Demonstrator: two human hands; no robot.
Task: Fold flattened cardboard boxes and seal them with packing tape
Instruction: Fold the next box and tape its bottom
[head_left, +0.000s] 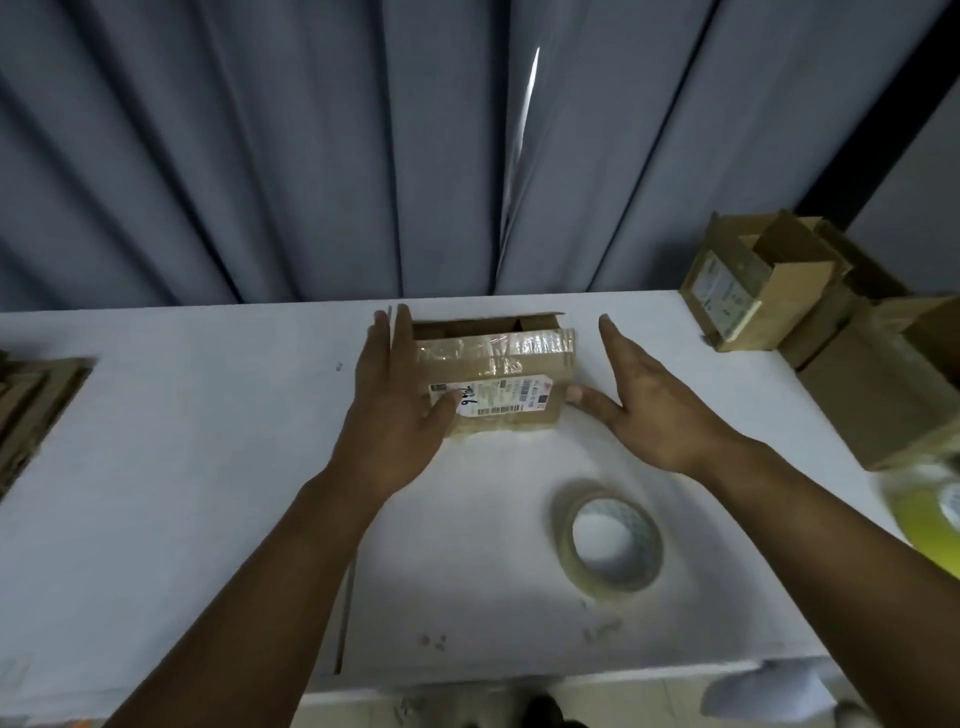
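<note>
White bench (156, 467), tape roll (618, 587) lying flat, near right, box (498, 364) mid-bench, left hand (395, 405) against its side, fingers straight and together, right hand (660, 410) spread, thumb touching box, flattened stack (31, 400) far left, more boxes (753, 280) far right, grey curtain (311, 156) behind.

Open white table (182, 467) runs between the flattened cardboard (31, 400) at the left edge and the left grip (400, 395). At centre, the taped box (498, 358) stands close to the far edge, hemmed by both grips: the left flat against its side, the right grip (654, 405) touching it by the thumb. A tape roll (563, 535) lies in the near lane. Stacked boxes (737, 291) and a yellow roll (930, 499) crowd the right end. A curtain (260, 156) closes off the back.
</note>
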